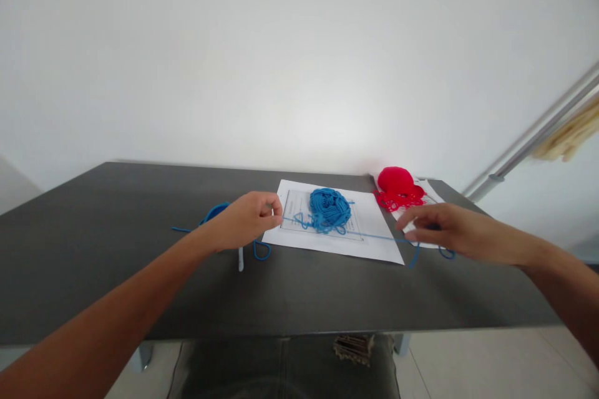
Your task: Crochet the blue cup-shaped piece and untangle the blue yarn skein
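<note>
A bundle of blue yarn (330,207) lies on a printed white sheet (374,250) on the dark table. To its left, my left hand (248,218) is closed, thumb and forefinger pinching a blue strand that runs toward the bundle. My right hand (444,230) is off to the right, a little blurred, its fingertips pinched on another strand stretched from the bundle. A loose end dangles below those fingers. Partly hidden behind my left wrist is more blue yarn (216,211), and a pale stick-like handle (241,259) shows just under that hand.
Red yarn (397,184) sits on papers (433,192) at the table's back right. Behind the dark table (116,199) stands a white wall. A metal rail (543,131) with pale strands (568,131) hanging by it is on the right.
</note>
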`<state>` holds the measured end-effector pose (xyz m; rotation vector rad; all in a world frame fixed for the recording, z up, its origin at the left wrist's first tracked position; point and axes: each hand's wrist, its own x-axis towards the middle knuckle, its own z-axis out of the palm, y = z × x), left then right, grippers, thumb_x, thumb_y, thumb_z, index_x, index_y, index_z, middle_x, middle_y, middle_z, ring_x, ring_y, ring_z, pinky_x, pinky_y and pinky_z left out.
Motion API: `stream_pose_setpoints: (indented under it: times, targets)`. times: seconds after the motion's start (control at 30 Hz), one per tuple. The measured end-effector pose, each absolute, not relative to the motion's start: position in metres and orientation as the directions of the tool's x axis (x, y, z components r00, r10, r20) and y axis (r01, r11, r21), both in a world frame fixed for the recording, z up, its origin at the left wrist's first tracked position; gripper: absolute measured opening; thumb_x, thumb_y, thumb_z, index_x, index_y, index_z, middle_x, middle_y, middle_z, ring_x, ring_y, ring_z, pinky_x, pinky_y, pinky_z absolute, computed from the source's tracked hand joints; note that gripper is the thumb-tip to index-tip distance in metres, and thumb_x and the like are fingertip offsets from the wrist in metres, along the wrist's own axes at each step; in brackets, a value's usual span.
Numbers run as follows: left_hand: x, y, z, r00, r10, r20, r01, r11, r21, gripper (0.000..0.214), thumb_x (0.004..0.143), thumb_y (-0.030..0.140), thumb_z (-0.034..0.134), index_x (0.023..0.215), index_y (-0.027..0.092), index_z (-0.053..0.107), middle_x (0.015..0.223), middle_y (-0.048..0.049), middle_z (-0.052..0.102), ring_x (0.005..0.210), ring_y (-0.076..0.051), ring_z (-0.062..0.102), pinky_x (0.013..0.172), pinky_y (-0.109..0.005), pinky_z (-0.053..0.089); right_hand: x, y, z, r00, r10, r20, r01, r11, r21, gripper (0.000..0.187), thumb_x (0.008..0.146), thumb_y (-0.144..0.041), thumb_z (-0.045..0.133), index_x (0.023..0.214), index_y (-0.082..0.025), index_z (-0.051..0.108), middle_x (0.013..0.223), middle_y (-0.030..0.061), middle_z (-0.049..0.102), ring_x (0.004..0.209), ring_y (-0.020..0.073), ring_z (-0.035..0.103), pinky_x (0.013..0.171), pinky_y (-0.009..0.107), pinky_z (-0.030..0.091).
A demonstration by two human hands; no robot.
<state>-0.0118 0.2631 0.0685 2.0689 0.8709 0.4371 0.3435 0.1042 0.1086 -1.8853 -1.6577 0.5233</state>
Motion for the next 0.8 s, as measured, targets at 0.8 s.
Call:
stream_pose_setpoints:
  times: [0.8]
  targets:
    - [-0.008,0.246,0.063,0.736,0.675,-0.057,0.553,-0.550,0.626,0.016,0.083,0.031,0.061,0.071,0.021,0.064,0.054,0.0036,0.054,0.053,-0.015,0.047,0.051,-0.027,0.028,0.215,0.196,0.047,-0.199,0.970,-0.139,0.594,0.007,-0.804,0.047,0.074,-0.060,0.079,0.078,-0.014,0.080,0.062,0.0014,0.064,0.055,0.0106,0.047,0.050,0.026,0.035]
